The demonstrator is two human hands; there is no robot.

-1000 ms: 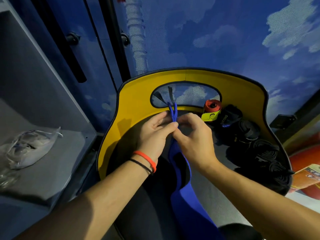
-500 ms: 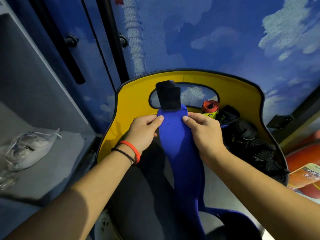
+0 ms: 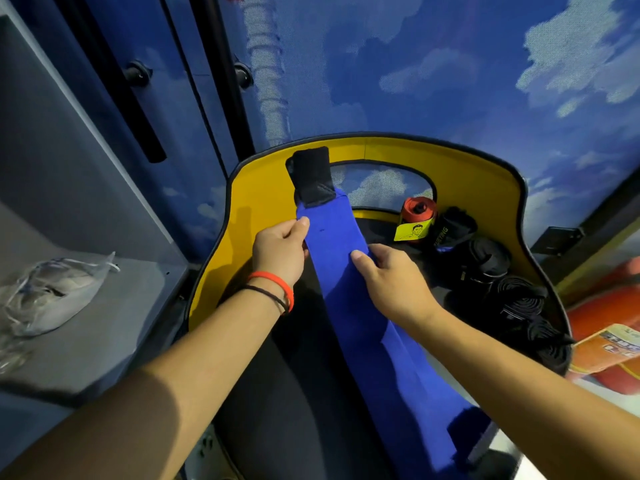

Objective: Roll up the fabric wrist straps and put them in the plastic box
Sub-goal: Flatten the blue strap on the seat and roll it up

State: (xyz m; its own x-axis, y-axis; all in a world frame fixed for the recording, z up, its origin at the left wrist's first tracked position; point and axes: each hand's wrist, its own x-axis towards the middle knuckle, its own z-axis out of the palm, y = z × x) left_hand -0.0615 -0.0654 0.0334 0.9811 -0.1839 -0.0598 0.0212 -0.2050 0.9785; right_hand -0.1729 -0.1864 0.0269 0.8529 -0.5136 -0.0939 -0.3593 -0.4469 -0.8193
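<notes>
A long blue fabric wrist strap (image 3: 349,289) with a black hook-and-loop tab (image 3: 311,174) at its far end lies stretched out flat, running from the yellow chair back toward me. My left hand (image 3: 280,252) pinches its left edge near the tab, thumb on top. Lower down, my right hand (image 3: 388,278) pinches the right edge. A red rolled strap (image 3: 417,209) with a yellow label and several black rolled straps (image 3: 485,261) sit at the right of the seat. No plastic box is in view.
The yellow chair back (image 3: 450,168) with an oval cut-out curves round the dark seat (image 3: 277,393). A grey shelf (image 3: 104,323) at the left holds a clear plastic bag (image 3: 52,292). Orange packaging (image 3: 609,341) lies at the far right.
The strap, pinched edge-on between both hands a second ago, has been opened flat. My hands have since spread apart, the right sliding down the strap toward me.
</notes>
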